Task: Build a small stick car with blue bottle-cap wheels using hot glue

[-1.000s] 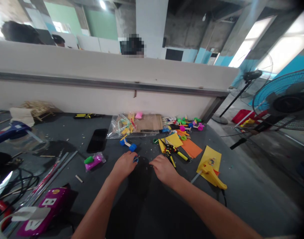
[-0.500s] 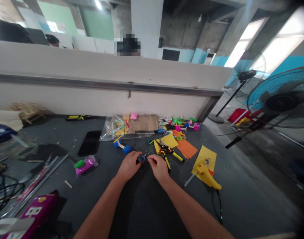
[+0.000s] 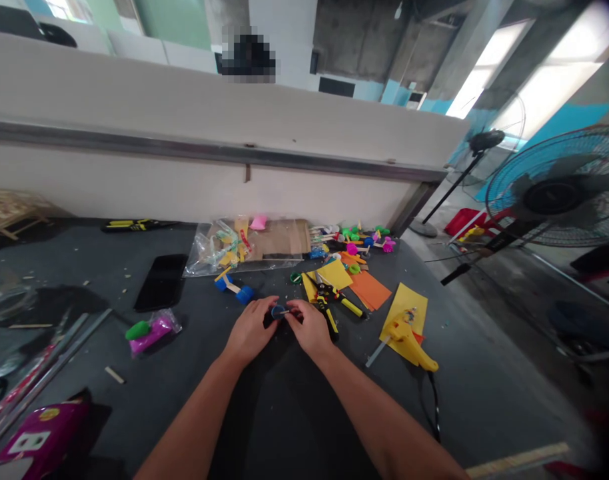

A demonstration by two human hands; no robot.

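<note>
My left hand (image 3: 250, 328) is closed around a small round blue piece (image 3: 277, 311), hollow like a ring or cap. Close against it, my right hand (image 3: 310, 327) pinches its thumb and forefinger together at the piece's right side. A thin pale sliver shows across the blue piece near those fingertips; what exactly the right hand holds is too small to name. Just beyond my left hand lies a model of blue round parts joined by wooden sticks (image 3: 229, 285). Pliers with yellow-and-black handles (image 3: 329, 303) rest beside my right hand on yellow paper (image 3: 337, 273).
A yellow glue gun (image 3: 407, 340) with a cord lies at the right, near orange paper (image 3: 372, 290). A black phone (image 3: 160, 283), a pink-and-green packet (image 3: 154, 331) and a plastic bag (image 3: 204, 250) are left and behind. A large fan (image 3: 554, 197) stands beyond the table's right edge.
My right hand has moved left, so its fingertips now meet the blue piece. My left hand still holds that piece. The view has tilted down and shifted slightly.
</note>
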